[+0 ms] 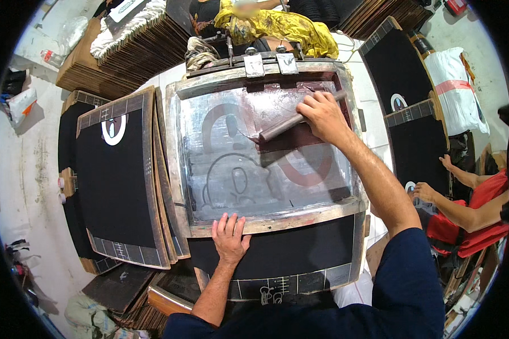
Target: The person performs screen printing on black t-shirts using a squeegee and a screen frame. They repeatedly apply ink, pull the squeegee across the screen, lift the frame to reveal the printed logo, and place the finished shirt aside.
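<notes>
My right hand is closed around a squeegee, which slants across the upper right part of a printing screen's grey mesh. Dark red ink lies beside the blade. My left hand rests on the near rail of the wooden screen frame, its fingers stretched out over the edge. Faint curved outlines show in the mesh. Metal clamps hold the frame's far side. Under the screen, black fabric on a board sticks out toward me.
Boards with black fabric lean in a stack at the left; more fabric boards lie at the right. A co-worker's hand is near those. Stacked boards stand far left. A person with yellow cloth is beyond the clamps.
</notes>
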The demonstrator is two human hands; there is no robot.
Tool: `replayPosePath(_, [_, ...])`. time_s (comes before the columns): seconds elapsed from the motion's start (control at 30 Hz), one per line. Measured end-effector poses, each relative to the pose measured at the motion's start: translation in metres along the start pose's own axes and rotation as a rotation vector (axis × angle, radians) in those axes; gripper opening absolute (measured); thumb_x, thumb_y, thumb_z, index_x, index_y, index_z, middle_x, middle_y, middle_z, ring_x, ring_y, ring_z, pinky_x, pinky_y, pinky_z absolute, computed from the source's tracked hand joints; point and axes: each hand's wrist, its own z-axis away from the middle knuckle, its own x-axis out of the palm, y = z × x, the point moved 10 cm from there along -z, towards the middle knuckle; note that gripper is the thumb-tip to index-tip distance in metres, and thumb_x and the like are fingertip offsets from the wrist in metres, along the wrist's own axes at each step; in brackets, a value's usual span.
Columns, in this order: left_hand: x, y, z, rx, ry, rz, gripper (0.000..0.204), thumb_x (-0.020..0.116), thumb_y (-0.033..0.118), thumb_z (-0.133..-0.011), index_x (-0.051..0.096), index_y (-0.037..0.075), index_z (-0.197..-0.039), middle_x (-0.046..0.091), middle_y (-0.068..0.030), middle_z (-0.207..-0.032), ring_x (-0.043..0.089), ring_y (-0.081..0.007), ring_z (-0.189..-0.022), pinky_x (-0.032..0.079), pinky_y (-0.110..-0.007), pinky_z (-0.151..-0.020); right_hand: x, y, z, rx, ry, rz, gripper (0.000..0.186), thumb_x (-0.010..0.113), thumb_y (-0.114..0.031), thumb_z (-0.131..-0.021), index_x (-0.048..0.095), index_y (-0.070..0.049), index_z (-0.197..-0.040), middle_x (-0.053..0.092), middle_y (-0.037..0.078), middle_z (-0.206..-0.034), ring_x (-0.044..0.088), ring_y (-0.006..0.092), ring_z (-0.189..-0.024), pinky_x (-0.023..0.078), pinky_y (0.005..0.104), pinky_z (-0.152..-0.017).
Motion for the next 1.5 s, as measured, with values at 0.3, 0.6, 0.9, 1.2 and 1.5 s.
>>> replayPosePath(0.3, [0.003,0.0,0.0,0.003,-0.011,-0.021,0.051,0.077,0.032,-0.085,0.069,0.015,-0.133,0.062,-0.0076,-0.143,0.048,-0.0345,-0.144,0.031,-0.06,-0.12,-0.007,0.01,-0.012,0.189,0.2,-0.014,0.03,0.082,-0.014,-0.078,0.064,-0.014,-0.102,0.065,0.003,-0.1,0.061,0.0273,-0.101,0.044,0.044,-0.09])
replayPosePath(0.6, [0.001,0.0,-0.001,-0.013,0.003,-0.029,0.046,0.076,0.038,-0.092,0.07,0.018,-0.134,0.063,-0.0038,-0.143,0.049,-0.0318,-0.143,0.031,-0.057,-0.12,0.013,0.018,-0.027,0.299,0.33,0.106,0.018,0.072,-0.009,-0.084,0.067,-0.014,-0.101,0.066,0.004,-0.097,0.063,0.0278,-0.099,0.044,0.0444,-0.088])
replayPosePath(0.9, [0.0,0.0,-0.001,-0.005,0.005,0.004,0.049,0.075,0.028,-0.086,0.069,0.013,-0.133,0.063,-0.0068,-0.142,0.048,-0.0355,-0.144,0.031,-0.062,-0.119,0.005,0.004,-0.01,0.317,0.031,-0.009,0.035,0.084,-0.018,-0.079,0.069,-0.014,-0.11,0.07,0.006,-0.107,0.065,0.0285,-0.107,0.046,0.047,-0.088])
replayPosePath(1.2, [0.001,-0.001,0.0,-0.005,0.022,-0.042,0.041,0.072,0.035,-0.094,0.072,0.017,-0.13,0.064,-0.0047,-0.141,0.05,-0.0335,-0.143,0.033,-0.059,-0.119,0.011,0.006,-0.019,0.367,0.203,0.133,0.038,0.083,-0.016,-0.079,0.064,-0.014,-0.113,0.064,0.005,-0.106,0.061,0.0277,-0.105,0.044,0.0452,-0.088])
replayPosePath(1.5, [-0.002,0.002,-0.004,-0.013,0.012,0.0,0.046,0.074,0.03,-0.089,0.07,0.015,-0.132,0.064,-0.006,-0.141,0.05,-0.0339,-0.142,0.033,-0.06,-0.119,0.0,-0.051,0.066,0.364,0.211,0.016,0.027,0.073,-0.009,-0.079,0.066,-0.012,-0.105,0.06,0.005,-0.097,0.057,0.0268,-0.097,0.042,0.0452,-0.092])
